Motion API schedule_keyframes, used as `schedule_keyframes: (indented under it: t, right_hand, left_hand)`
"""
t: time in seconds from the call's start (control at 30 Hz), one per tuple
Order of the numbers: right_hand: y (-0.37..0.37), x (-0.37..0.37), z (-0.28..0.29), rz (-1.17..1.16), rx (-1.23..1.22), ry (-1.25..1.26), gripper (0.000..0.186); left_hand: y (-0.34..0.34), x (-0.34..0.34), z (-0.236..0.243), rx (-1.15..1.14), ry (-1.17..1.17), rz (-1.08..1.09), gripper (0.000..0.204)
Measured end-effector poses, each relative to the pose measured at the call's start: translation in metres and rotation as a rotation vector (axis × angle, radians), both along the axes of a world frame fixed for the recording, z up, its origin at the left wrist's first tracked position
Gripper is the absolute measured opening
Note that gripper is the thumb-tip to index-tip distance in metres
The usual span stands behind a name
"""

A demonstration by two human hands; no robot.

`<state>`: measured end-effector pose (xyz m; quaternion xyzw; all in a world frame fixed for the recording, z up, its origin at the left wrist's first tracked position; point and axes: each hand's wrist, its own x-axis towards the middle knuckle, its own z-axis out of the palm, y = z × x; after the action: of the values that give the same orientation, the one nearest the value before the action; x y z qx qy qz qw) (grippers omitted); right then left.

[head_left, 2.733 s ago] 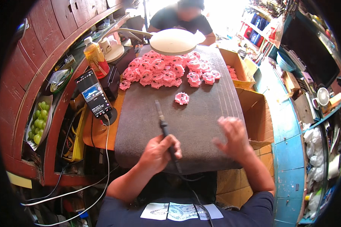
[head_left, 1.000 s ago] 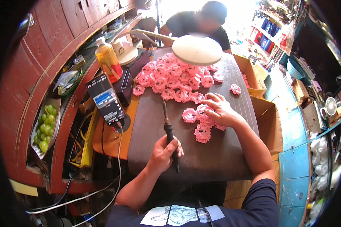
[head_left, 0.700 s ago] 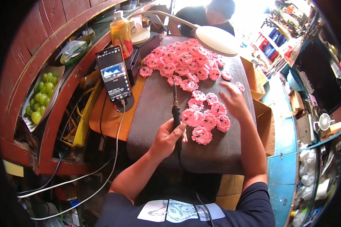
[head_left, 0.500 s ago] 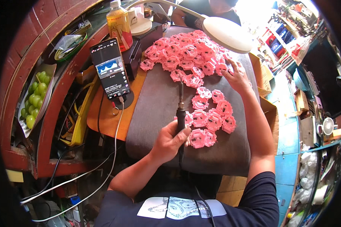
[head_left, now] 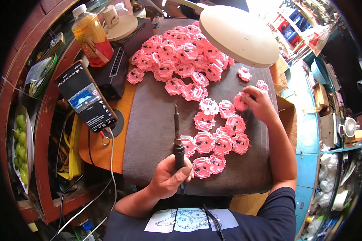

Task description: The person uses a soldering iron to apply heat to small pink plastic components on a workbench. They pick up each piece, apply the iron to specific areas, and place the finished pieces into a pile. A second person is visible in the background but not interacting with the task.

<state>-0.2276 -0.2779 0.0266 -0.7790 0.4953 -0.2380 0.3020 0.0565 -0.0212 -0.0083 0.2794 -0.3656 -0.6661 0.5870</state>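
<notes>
Left grip (head_left: 171, 176): fingers wrapped round the dark, cylindrical handle of a soldering iron (head_left: 177, 130), whose slender, browned metal barrel points away from the person. Right grip (head_left: 262, 105): narrowed to a pinch at the right edge of a pink piece (head_left: 241, 101), plastic-looking and notched in outline. Just beside it, a loose cluster of like pieces (head_left: 222, 143), many dark at the centre, lies on the table (head_left: 149, 132), whose surface is dark, matt and faintly mottled, with rounded near corners. Farther off, a dense, jagged heap of the same pieces (head_left: 181, 50) lies partly behind a smooth, white, disc-shaped lamp head (head_left: 241, 34). At left, a flat, glossy phone (head_left: 84, 98) stands tilted near a capped yellow and red bottle (head_left: 91, 38); beyond, round green grapes (head_left: 22, 151)
</notes>
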Motion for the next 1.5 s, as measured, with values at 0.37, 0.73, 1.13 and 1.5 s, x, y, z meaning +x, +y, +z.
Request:
schedule_keyframes:
  t: [0.37, 0.73, 1.13, 1.5]
  right_hand:
    - [0.069, 0.013, 0.019, 0.438, -0.307, 0.085, 0.053]
    - [0.116, -0.044, 0.013, 0.106, -0.36, 0.306, 0.043]
    - [0.225, 0.034, 0.0, 0.435, -0.97, -0.107, 0.045]
    - [0.226, -0.032, -0.038, -0.195, -0.816, -0.435, 0.063]
  left_hand:
    - [-0.003, 0.005, -0.005, -0.068, 0.066, 0.006, 0.015]
    - [-0.004, 0.003, -0.008, -0.094, 0.043, 0.023, 0.015]
    - [0.005, -0.049, 0.044, 0.168, 0.017, -0.089, 0.021]
    - [-0.051, -0.068, 0.041, -0.844, -1.398, 0.292, 0.049]
